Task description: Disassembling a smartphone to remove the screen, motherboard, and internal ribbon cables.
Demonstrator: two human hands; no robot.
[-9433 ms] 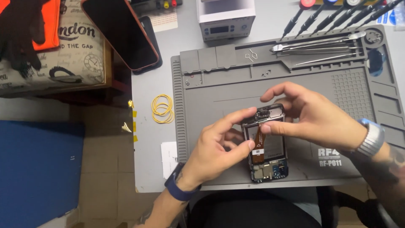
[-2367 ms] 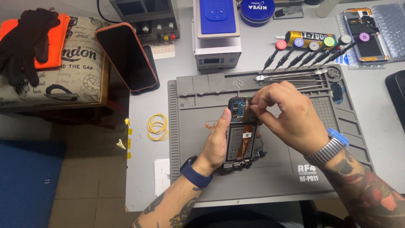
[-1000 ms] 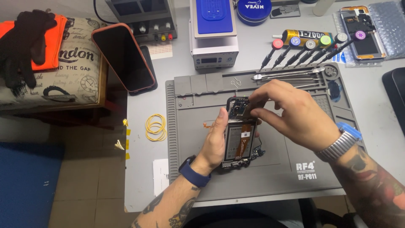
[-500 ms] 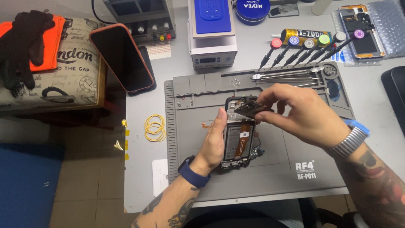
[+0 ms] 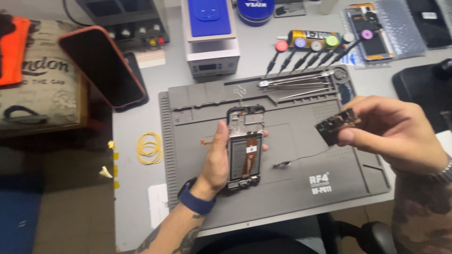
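My left hand (image 5: 217, 160) grips an opened phone (image 5: 245, 146) by its left edge, holding it flat over the grey work mat (image 5: 292, 188); the battery and inner frame show. Off to the right, above the mat, my right hand (image 5: 395, 134) pinches a small dark circuit board (image 5: 335, 124) between thumb and fingers. A thin black cable with a small connector (image 5: 288, 163) lies on the mat between the phone and the board.
Tweezers and metal tools (image 5: 294, 84) lie along the mat's back edge, coloured-cap screwdrivers (image 5: 310, 51) behind them. A grey-and-blue heating station (image 5: 211, 42) stands behind the mat, an orange-cased phone (image 5: 101, 66) leans at left, yellow rubber bands (image 5: 149, 147) lie left of the mat.
My right hand has lifted the circuit board off the top of the phone and carried it away to the right. The left hand still holds the phone.
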